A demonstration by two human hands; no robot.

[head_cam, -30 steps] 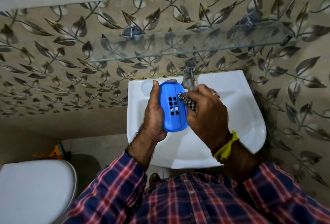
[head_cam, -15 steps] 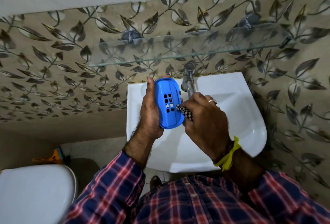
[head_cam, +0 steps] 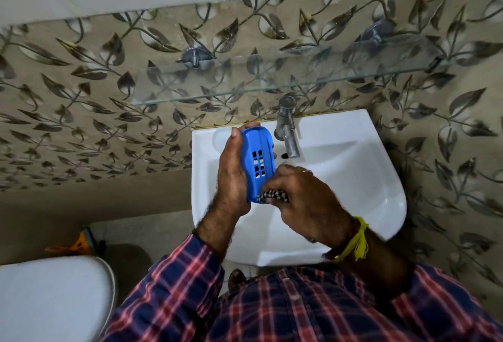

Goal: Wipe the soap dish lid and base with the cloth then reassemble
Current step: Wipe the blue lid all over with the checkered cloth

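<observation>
A wall of leaf-patterned tile (head_cam: pixel 81 102) filled the upper part of the view, and a glass shelf (head_cam: pixel 272 88) stood out from it on two metal brackets, its front edge running just above the tap. Below the shelf a white washbasin (head_cam: pixel 353 178) was set against the wall, its rounded front rim reaching toward the person's plaid shirt (head_cam: pixel 299 309). At lower left the white toilet lid (head_cam: pixel 51 295) lay well apart from the basin, with a strip of floor between them and an orange object (head_cam: pixel 79 243) on that floor near the wall. A steel tap (head_cam: pixel 287 129) rose at the back of the basin, its spout pointing down over the bowl, just right of the hands. The left hand (head_cam: pixel 231 178) gripped the blue soap dish part (head_cam: pixel 258 162) upright over the left side of the bowl, thumb along its left edge and fingertips curled over its top end; the slotted face was turned toward the camera. The right hand (head_cam: pixel 304 194), with a ring on one finger and a yellow thread (head_cam: pixel 356 241) tied at the wrist, was curled around a checked cloth (head_cam: pixel 272 196) and pressed it against the lower end of the blue part. The right half of the bowl lay open beside the hands.
</observation>
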